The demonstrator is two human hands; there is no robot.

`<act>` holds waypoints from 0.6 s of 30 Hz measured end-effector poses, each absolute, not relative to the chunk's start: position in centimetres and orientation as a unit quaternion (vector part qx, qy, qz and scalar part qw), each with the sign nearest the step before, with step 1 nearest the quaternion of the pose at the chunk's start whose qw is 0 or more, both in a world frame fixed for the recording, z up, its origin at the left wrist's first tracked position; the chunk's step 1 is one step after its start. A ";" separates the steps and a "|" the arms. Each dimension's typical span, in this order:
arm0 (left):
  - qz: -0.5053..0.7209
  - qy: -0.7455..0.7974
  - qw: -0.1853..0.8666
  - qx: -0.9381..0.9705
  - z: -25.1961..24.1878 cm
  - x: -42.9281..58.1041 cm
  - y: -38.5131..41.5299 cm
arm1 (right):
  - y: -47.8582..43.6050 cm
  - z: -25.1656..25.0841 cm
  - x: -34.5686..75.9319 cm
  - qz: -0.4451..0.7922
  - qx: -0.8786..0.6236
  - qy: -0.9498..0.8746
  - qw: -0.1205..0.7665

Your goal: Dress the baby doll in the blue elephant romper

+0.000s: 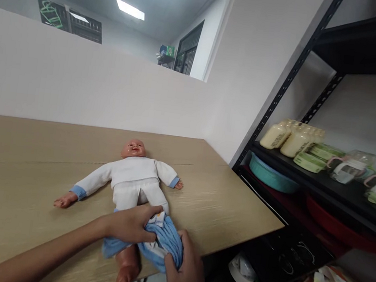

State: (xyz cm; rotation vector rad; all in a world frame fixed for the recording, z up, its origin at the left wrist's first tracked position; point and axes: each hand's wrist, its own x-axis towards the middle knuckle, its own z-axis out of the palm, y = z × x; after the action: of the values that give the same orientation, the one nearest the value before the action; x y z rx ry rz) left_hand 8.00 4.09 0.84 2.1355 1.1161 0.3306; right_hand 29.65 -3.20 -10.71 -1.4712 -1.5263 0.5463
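Observation:
A baby doll (136,170) in a white top with blue cuffs lies on its back on the wooden table (52,146), head toward the wall and arms spread. Blue pants (168,238) are bunched around its lower legs. My left hand (133,224) pinches the bunched cloth from the left, thumb and fingers on the fabric. My right hand (185,270) grips the same cloth from the right, near the table's front edge. One bare doll foot (128,267) pokes out below the blue cloth; the other is hidden by the bunched fabric and my hands.
On the right, a black shelf rack (286,75) holds cream-coloured bottles (297,139), green containers (310,161) and clear cups (347,169). A turquoise basin (271,175) sits one level lower. A white wall (111,89) with a window stands behind the table.

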 end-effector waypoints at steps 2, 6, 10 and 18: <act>0.120 0.433 0.303 0.841 0.1 8.4 3.8 | -3.6 -12.3 29.6 0.195 -0.588 -0.630 0.469; 0.117 0.424 0.275 0.855 -0.8 8.6 3.7 | -4.1 -12.8 29.3 0.172 -0.559 -0.633 0.507; 0.138 0.373 0.335 0.854 -0.8 8.4 3.8 | -4.1 -11.9 28.8 0.182 -0.521 -0.626 0.551; 0.171 0.331 0.436 0.819 0.5 7.6 4.2 | -3.5 -11.3 27.8 0.217 -0.493 -0.581 0.610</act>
State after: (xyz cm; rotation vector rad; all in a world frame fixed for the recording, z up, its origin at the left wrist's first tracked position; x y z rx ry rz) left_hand 7.64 4.23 0.53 2.0384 0.8235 0.4247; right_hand 27.77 -3.48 -11.33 -1.1394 -1.3417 0.5006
